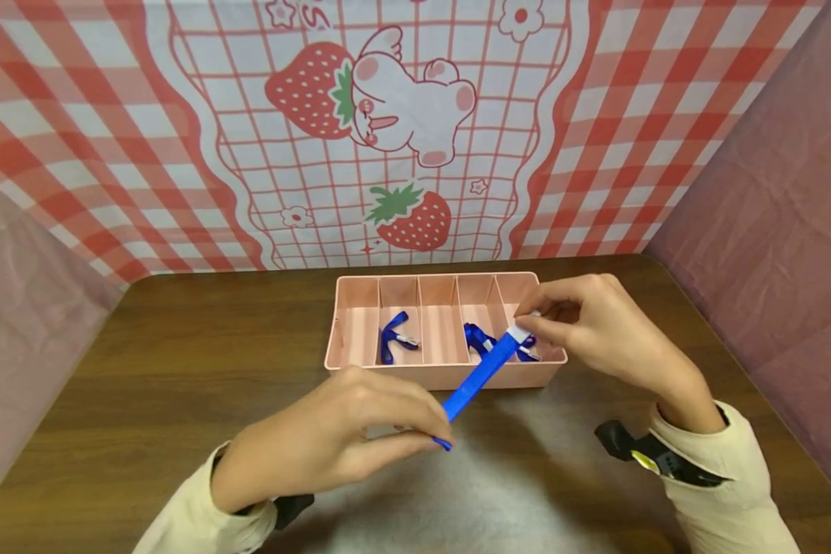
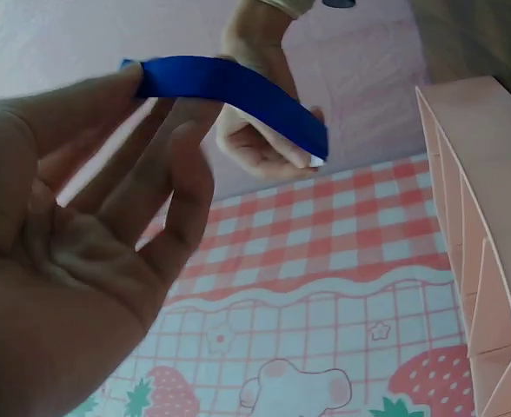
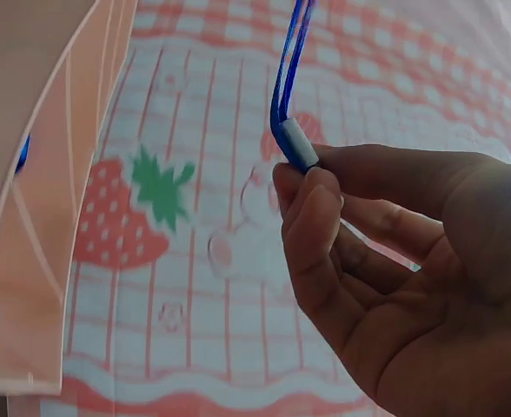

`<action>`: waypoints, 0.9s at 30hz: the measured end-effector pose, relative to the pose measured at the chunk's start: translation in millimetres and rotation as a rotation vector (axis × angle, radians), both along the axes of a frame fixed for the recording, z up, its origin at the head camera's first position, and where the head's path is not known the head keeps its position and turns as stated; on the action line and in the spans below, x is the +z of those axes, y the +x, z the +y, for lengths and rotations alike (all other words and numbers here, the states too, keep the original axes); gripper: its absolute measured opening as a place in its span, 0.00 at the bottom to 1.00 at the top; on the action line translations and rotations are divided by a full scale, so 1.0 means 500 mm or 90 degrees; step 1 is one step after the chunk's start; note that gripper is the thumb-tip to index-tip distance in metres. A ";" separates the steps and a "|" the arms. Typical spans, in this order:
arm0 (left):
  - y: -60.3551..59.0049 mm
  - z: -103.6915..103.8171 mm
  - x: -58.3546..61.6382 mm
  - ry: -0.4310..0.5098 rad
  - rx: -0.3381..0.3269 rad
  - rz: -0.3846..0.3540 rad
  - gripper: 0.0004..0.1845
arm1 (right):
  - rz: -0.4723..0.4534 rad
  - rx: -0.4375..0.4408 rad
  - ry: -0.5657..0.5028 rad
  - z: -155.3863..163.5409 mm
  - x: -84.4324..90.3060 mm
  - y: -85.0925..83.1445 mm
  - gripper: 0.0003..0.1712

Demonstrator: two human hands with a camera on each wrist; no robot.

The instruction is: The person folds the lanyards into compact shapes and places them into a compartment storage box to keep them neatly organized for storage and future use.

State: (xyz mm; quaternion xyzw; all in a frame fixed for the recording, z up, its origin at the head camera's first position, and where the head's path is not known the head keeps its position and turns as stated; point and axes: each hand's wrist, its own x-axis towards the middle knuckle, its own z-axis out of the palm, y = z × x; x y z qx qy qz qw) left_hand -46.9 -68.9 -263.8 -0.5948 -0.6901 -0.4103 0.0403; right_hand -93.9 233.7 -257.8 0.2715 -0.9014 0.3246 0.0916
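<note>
A flat blue strap [image 1: 476, 378] is stretched between my two hands above the table, just in front of a pink divided tray [image 1: 443, 374]. My right hand [image 1: 582, 323] pinches the strap's white-tipped end [image 3: 295, 144] over the tray's right compartments. My left hand [image 1: 360, 431] pinches the strap's other end [image 2: 155, 76] between thumb and fingertips, nearer to me. In the tray lie two more blue straps, one [image 1: 395, 337] in the second compartment from the left and one [image 1: 481, 338] towards the right.
The tray stands at the middle of a dark wooden table [image 1: 180, 362]. A red-checked cloth with strawberries [image 1: 360, 115] hangs behind it, and pinkish panels [image 1: 782, 208] close in both sides. A pale patch of table [image 1: 471, 492] lies near me.
</note>
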 end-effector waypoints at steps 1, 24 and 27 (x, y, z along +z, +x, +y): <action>0.000 0.001 -0.002 0.006 0.019 0.000 0.07 | 0.006 0.010 -0.004 -0.006 0.001 0.005 0.04; 0.011 0.032 -0.023 0.036 0.247 -0.053 0.20 | -0.100 0.231 -0.235 -0.128 -0.014 0.104 0.11; 0.013 0.034 -0.026 0.024 0.258 -0.036 0.18 | -0.112 0.224 -0.235 -0.131 -0.015 0.106 0.11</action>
